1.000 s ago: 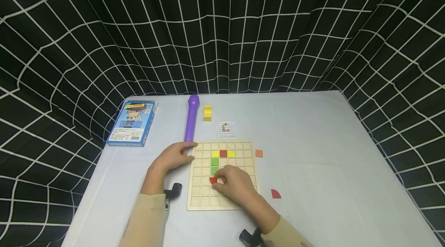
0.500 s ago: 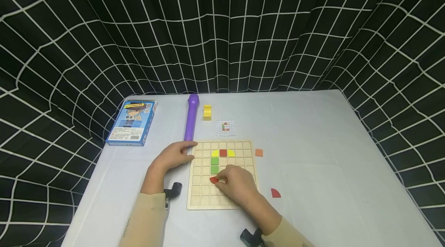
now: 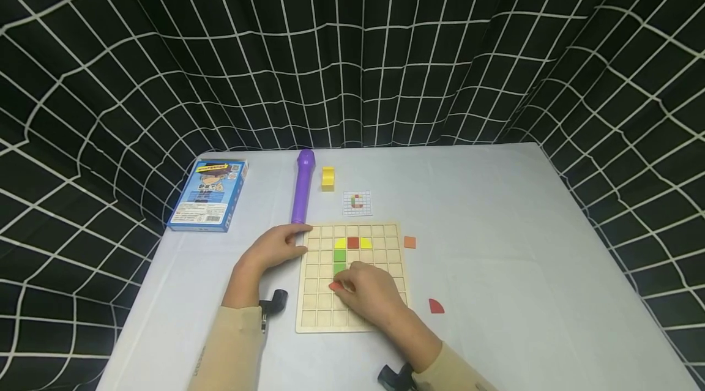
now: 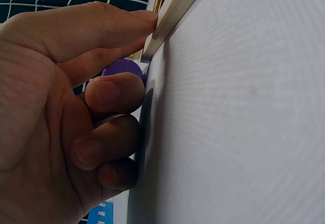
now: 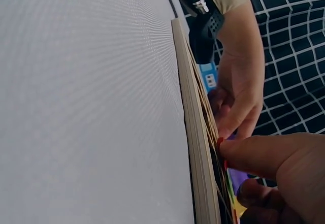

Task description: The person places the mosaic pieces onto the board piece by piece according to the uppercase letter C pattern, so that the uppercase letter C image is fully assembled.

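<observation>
A wooden grid board (image 3: 325, 302) lies on the white table. My right hand (image 3: 371, 292) is over its middle and pinches a small red quarter-circle tile (image 3: 335, 286) between thumb and fingers, just below the green tiles (image 3: 339, 255). Set in the board's cells above are yellow tiles (image 3: 366, 243) either side of a red square tile (image 3: 353, 243). My left hand (image 3: 275, 247) touches the board's left edge with thumb and index finger fairly straight; in the left wrist view its other fingers (image 4: 109, 145) are loosely bent over the table.
Right of the board lie an orange square tile (image 3: 410, 242) and another red quarter-circle tile (image 3: 436, 306). Behind it are a small pattern card (image 3: 357, 203), a yellow block (image 3: 328, 179) and a purple microphone-shaped stick (image 3: 303, 189). A blue box (image 3: 208, 195) stands far left.
The red quarter-circle tile has turned and shifted slightly in my right hand's pinch, ending a little further left. My left hand has stayed at the board's edge.
</observation>
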A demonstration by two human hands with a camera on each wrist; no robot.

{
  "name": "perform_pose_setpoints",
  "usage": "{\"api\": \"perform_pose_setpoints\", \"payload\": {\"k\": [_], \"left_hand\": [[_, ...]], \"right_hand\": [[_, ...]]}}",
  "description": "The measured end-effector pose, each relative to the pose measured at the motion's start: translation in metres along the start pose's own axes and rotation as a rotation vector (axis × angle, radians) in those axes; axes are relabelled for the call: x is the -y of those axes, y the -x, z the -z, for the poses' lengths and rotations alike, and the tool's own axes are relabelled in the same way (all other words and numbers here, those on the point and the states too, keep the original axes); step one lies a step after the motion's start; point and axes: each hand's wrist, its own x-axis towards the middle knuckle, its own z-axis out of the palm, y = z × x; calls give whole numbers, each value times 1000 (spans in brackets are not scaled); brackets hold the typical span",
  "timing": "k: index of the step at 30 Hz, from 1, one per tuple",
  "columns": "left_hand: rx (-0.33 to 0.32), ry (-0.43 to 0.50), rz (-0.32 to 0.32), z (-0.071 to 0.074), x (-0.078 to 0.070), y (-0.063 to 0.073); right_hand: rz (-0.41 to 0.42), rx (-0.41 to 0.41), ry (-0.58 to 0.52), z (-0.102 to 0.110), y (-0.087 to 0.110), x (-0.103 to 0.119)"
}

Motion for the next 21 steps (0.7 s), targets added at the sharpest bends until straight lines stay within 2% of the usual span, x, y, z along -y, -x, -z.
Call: {"api": "perform_pose_setpoints", "payload": {"k": [4,13,18,21], "left_hand": [[-2,5,-3,0,1,0],[-4,2,-12,0,0,0],[-3,1,-12,0,-2,0],[-4,-5,-7,0,-2,0]], "right_hand": [[3,-7,31,0,-1,1],[-47,-57,115,-2,1,5],[-68,-61,86,0,2,5],[-108,-70,36,6,1,2]]}}
